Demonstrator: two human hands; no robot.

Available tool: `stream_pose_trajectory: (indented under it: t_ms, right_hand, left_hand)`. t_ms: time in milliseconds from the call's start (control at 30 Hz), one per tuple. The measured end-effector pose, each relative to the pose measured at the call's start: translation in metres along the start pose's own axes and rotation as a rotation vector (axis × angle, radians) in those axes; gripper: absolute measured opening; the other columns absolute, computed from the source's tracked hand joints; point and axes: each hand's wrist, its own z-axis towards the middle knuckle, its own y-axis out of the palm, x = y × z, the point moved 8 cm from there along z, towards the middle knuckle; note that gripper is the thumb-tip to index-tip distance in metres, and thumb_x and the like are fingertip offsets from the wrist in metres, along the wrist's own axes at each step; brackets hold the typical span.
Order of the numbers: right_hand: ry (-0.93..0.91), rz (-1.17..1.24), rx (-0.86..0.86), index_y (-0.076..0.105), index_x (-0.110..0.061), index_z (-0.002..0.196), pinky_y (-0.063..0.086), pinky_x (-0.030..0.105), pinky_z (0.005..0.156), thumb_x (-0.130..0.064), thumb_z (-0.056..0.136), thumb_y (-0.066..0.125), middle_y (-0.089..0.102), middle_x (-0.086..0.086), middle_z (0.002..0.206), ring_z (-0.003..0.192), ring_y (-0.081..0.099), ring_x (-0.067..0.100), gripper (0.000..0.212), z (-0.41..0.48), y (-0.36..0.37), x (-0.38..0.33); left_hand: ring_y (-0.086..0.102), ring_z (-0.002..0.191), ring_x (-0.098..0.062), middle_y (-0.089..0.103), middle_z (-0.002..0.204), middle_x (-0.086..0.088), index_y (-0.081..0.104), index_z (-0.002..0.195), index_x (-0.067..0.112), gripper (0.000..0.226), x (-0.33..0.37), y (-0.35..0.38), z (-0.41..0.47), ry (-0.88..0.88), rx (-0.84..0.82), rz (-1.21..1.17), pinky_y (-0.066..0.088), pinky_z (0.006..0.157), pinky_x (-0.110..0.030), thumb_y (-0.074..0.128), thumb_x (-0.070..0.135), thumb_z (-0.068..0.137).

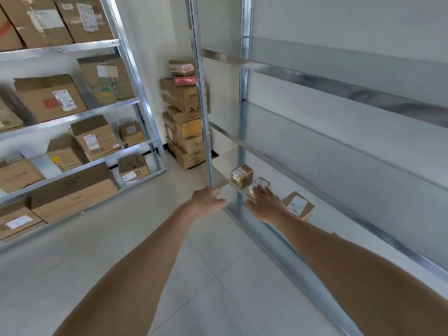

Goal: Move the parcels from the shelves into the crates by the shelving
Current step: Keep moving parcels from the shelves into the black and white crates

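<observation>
floor (pixel 145 238): pale tiles, ran btwn the two racks.
R rack (pixel 339 88): galvanised steel, on your right side. Upper shelves showed bare metal; only the lowest shelf carried goods.
L rack (pixel 135 76): same build, across the aisle on your left. Every level was packed w/ brown cartons, most w/ white labels.
corner stack (pixel 184 122): cartons piled on the floor against the back wall, btwn the racks. A pink packet sat near the top, partly hidden by the front post (pixel 203 105) of the R rack.
left hand (pixel 208 200): you had it out near the foot of that post, fingers loose and spread, nothing in it. Couldn't tell if it touched the post.
right hand (pixel 265 204): reached onto the lowest shelf, palm down, fingers straight and laid over the mid parcel. No curl round it, no grip; firm contact vs. just above, can't tell.
near parcel (pixel 299 205): small brown box w/ label, just beside your right wrist.
far parcel (pixel 242 175): small box, upright, closest to the post end.
mid parcel (pixel 260 184): smallest seen, btwn the other two, label up, part covered by your fingertips.
</observation>
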Motion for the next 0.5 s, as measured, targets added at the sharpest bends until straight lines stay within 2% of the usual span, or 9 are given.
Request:
stream_pose_trajectory:
  t_ms: [167, 333, 433, 500]
  right_hand:
    - [0.038, 0.038, -0.014, 0.008, -0.012, 0.163, 0.013, 0.053, 0.126, -0.049, 0.105, 0.028, 0.002, 0.006, 0.172, 0.158, 0.003, 0.026, 0.072, 0.064, 0.003, -0.010]
    - [0.084, 0.080, -0.045, 0.006, -0.010, 0.163, 0.012, 0.051, 0.127, -0.050, 0.106, 0.028, 0.001, 0.007, 0.172, 0.158, 0.001, 0.026, 0.073, 0.140, 0.015, -0.005]
    - [0.120, 0.134, -0.058, 0.006, -0.009, 0.163, 0.011, 0.050, 0.127, -0.049, 0.106, 0.029, 0.001, 0.007, 0.172, 0.158, 0.002, 0.026, 0.073, 0.188, 0.021, 0.004]
    - [0.143, 0.172, -0.056, 0.011, -0.009, 0.162, 0.014, 0.051, 0.126, -0.047, 0.106, 0.030, 0.006, 0.008, 0.171, 0.158, 0.005, 0.026, 0.070, 0.218, 0.022, 0.012]
  left_hand:
    - [0.030, 0.149, -0.033, 0.033, 0.161, -0.019, 0.033, 0.157, 0.009, 0.059, -0.018, -0.023, 0.063, 0.041, -0.024, -0.002, 0.026, 0.115, -0.033, 0.044, 0.039, 0.107]
    - [0.022, 0.152, -0.035, 0.026, 0.166, -0.012, 0.025, 0.162, 0.013, 0.066, -0.039, -0.037, 0.145, 0.040, -0.075, 0.027, 0.024, 0.119, -0.038, 0.044, 0.044, 0.106]
    - [0.028, 0.148, -0.037, 0.032, 0.162, -0.013, 0.034, 0.156, 0.011, 0.065, -0.046, -0.045, 0.204, 0.032, -0.106, 0.050, 0.030, 0.117, -0.042, 0.045, 0.048, 0.104]
    - [0.026, 0.149, -0.038, 0.029, 0.164, -0.013, 0.032, 0.158, 0.011, 0.067, -0.047, -0.050, 0.240, 0.027, -0.131, 0.057, 0.030, 0.118, -0.043, 0.044, 0.049, 0.104]
